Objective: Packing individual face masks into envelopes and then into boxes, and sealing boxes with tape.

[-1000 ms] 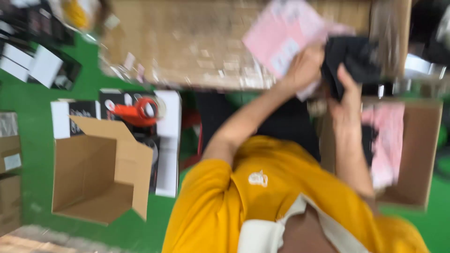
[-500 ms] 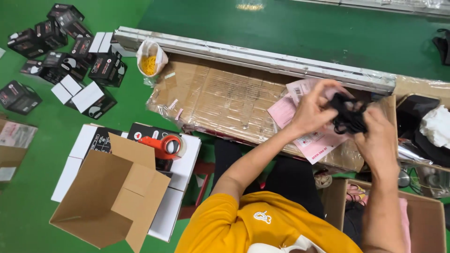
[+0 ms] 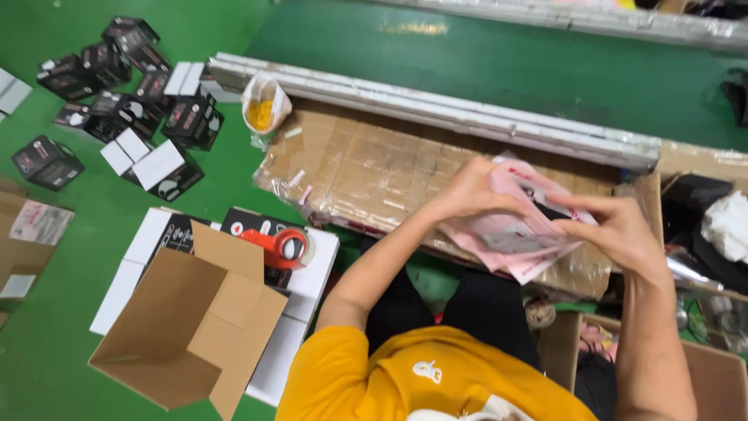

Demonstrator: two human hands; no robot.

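Both hands now close on a flat pink plastic pouch point(image 3: 520, 234) held just above the right end of the bench point(image 3: 366, 168), a low work surface covered in brown cardboard under clear tape. The left hand point(image 3: 470, 191) pinches the pouch's upper left edge with curled fingers; the right hand point(image 3: 615, 231) grips its right side, thumb on top. Half a second earlier the same hands worked a bunched black item over the pouch; that item no longer shows between them.

A clear bag of yellow pieces point(image 3: 263, 111) sits at the bench's far left corner. Small black-and-white cartons point(image 3: 128, 86) lie scattered on the green floor point(image 3: 47, 327) beyond the left end. Nearer, an open brown cardboard box point(image 3: 191, 327) stands beside a red tape dispenser point(image 3: 280, 245) resting on stacked white cartons point(image 3: 308, 288).
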